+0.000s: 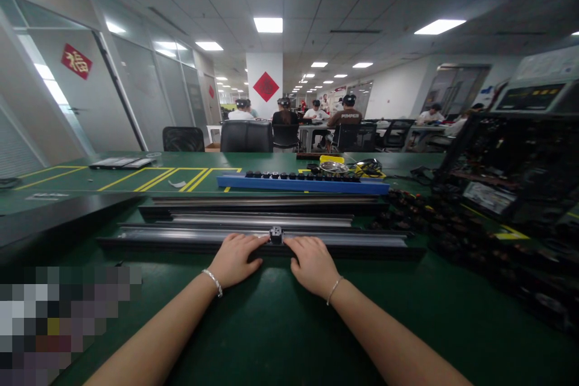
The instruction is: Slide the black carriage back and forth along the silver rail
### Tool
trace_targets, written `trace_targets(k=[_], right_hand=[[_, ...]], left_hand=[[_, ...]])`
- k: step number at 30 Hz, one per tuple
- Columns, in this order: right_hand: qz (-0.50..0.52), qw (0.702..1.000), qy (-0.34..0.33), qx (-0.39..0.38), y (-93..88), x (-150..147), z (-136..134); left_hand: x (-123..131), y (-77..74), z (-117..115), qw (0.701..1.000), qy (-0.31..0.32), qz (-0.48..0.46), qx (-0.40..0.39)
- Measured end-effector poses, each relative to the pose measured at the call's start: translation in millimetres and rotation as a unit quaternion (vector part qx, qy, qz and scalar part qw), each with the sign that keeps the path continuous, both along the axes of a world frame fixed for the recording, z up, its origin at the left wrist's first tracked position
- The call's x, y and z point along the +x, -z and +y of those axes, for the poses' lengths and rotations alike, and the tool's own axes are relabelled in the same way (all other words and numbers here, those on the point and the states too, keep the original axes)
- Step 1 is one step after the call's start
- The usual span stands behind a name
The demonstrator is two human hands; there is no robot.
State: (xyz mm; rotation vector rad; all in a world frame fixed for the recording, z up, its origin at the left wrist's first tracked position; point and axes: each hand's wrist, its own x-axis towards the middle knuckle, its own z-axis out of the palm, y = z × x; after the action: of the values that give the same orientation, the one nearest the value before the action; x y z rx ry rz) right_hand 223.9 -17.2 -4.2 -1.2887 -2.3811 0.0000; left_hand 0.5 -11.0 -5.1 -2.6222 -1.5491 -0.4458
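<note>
head | left hand (235,260): fingers stretched forward, thumb apart, index fingertip at left side of small black block (275,235) | right hand (313,262): same posture, index fingertip at its right side; firm grip cannot be told | block: midway along nearest rail (181,235), on green desk (275,325) | beyond: more rails (262,221), blue strip (303,185) bearing black pieces

Head view looks forward, down across green table (271,325).

A red diamond-shaped sign (265,87) is hanging on a white pillar (265,62). People (351,117) in dark caps (348,99) are sitting beyond a black chair (246,136). Rectangular ceiling lights (268,25) are glowing overhead.
</note>
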Motion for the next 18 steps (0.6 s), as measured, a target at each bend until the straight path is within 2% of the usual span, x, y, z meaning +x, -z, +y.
trace_targets(k=[18], right_hand=[[-0.030,0.999,0.003,0.022,3.1,2.5,-1.2]], left_hand=[[2.3,-1.0,-2.4,1.000,-0.012,0.016,0.012]])
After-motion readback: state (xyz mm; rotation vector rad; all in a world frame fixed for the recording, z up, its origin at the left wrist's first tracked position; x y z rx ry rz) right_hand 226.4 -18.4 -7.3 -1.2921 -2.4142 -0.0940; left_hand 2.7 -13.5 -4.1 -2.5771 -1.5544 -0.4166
